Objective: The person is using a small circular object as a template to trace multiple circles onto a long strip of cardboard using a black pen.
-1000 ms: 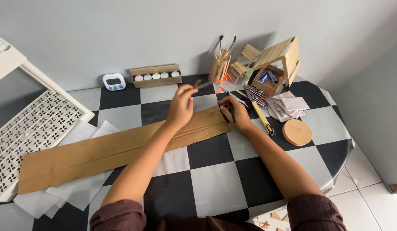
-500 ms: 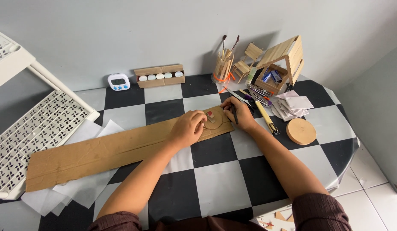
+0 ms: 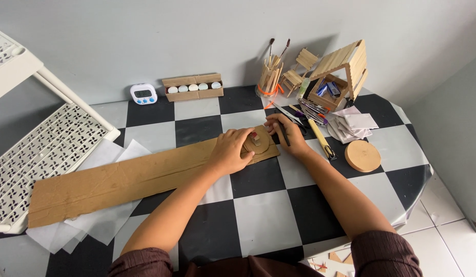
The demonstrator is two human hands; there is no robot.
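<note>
Two hands work at the right end of the long brown cardboard strip (image 3: 125,179): the left hand (image 3: 231,150) presses a round cardboard disc (image 3: 258,141) flat while the right hand (image 3: 286,133) grips a dark pen (image 3: 284,134), apparently mid-tracing, which calls for a steady template.

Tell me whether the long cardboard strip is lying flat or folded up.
Flat. The cardboard strip lies spread along the checkered table, its left end over white paper sheets; the left hand presses its right end.
</note>
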